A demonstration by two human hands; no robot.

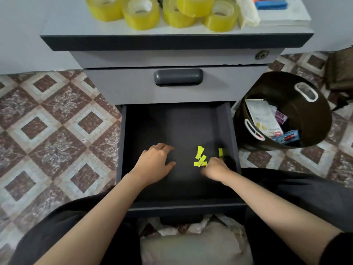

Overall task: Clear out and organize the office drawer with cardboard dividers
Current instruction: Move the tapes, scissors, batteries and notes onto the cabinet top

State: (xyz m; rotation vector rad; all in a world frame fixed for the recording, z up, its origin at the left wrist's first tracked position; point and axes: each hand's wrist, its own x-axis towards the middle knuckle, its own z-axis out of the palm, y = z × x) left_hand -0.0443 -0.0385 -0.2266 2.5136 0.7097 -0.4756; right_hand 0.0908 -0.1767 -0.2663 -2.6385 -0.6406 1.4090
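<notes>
The lower drawer point(228, 123) of a grey cabinet is pulled out, its dark floor bare except for several yellow paper scraps point(200, 157) near the front right. One more yellow scrap point(220, 152) lies by the right wall. My left hand point(154, 163) rests flat on the drawer floor, fingers spread and relaxed. My right hand point(214, 168) lies just right of the scraps with its fingers curled under; what they hold is hidden. No cardboard dividers are in view.
A black bin point(305, 109) with papers and packets stands on the tiled floor right of the drawer. Several yellow tape rolls point(141, 13), a white roll and coloured blocks point(270, 3) sit on the cabinet top. The upper drawer point(178, 77) is closed.
</notes>
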